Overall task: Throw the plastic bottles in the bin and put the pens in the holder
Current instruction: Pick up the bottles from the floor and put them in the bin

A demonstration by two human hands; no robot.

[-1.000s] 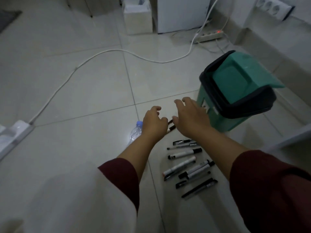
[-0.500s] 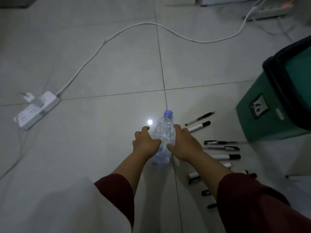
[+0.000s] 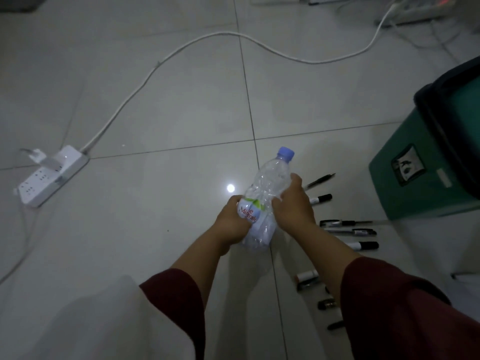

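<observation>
- floor (image 3: 161,94): pale glossy tiles with thin dark grout lines, dim room, one small bright light reflection (image 3: 230,188) on the tile just left of the bottle
- bottle (image 3: 270,188): clear crumpled plastic, blue cap pointing away and slightly right, white label with red lettering; held off the floor between both hands, in the middle of the view, left of the bin
- left hand (image 3: 233,219): fingers curled around the lower labelled part of the bottle, gripping it
- right hand (image 3: 292,203): fingers wrapped over the upper-middle of the bottle from the right side, also gripping; thumb up near the shoulder of the bottle
- both forearms bare, dark red sleeves (image 3: 405,313) pushed up; pale cloth at bottom left
- bin (image 3: 426,183): green body, black rim, sticker on the near side, standing at the right edge, partly cut off
- pens (image 3: 348,231): a loose column of pens and markers lying on the floor between the right arm and the bin, some hidden under the arm; all apart from the bottle
- power strip (image 3: 49,175): white, on the floor at the left, a plug seated in it; its white cable (image 3: 213,37) loops across the tiles toward the top right
- second strip with a red light (image 3: 426,6) at the top right corner, more cords around it
- pen holder not in view
</observation>
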